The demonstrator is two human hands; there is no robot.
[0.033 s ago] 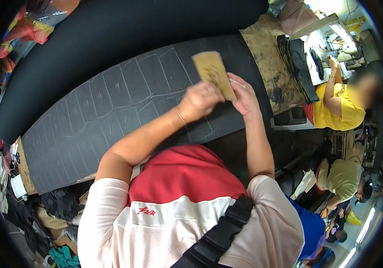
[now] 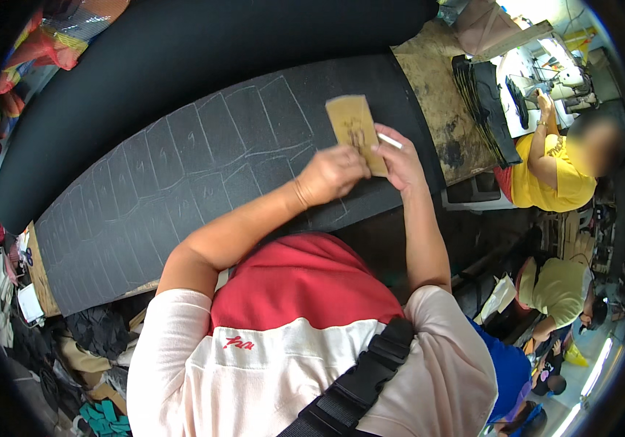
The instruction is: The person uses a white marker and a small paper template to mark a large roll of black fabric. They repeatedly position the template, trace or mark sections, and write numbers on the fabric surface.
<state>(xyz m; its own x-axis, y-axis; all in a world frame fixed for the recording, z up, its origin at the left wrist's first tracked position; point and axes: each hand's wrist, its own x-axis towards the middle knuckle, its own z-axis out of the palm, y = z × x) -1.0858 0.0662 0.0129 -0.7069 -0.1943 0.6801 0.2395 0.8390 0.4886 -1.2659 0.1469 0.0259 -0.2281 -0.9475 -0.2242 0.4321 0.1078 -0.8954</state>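
Observation:
A tan cardboard template (image 2: 352, 124) with dark handwriting is held above the black fabric (image 2: 174, 175). My left hand (image 2: 333, 175) is closed on its lower left edge. My right hand (image 2: 402, 162) pinches its lower right side and also holds a white stick of chalk (image 2: 389, 140) between the fingers. White chalk outlines of several panels, some with marks inside, run in rows across the fabric to the left of my hands. The fabric right around the template shows no outlines.
A thick roll of black material (image 2: 203, 51) lies along the far side. Bare worn tabletop (image 2: 447, 95) shows at right, with stacked black pieces (image 2: 483, 109). A person in yellow (image 2: 556, 171) works at a sewing machine (image 2: 567, 84). Cloth scraps (image 2: 101, 331) pile up at lower left.
The template has come slightly nearer to me and stands more upright. Both hands have shifted a little to the right, and the chalk shows more plainly.

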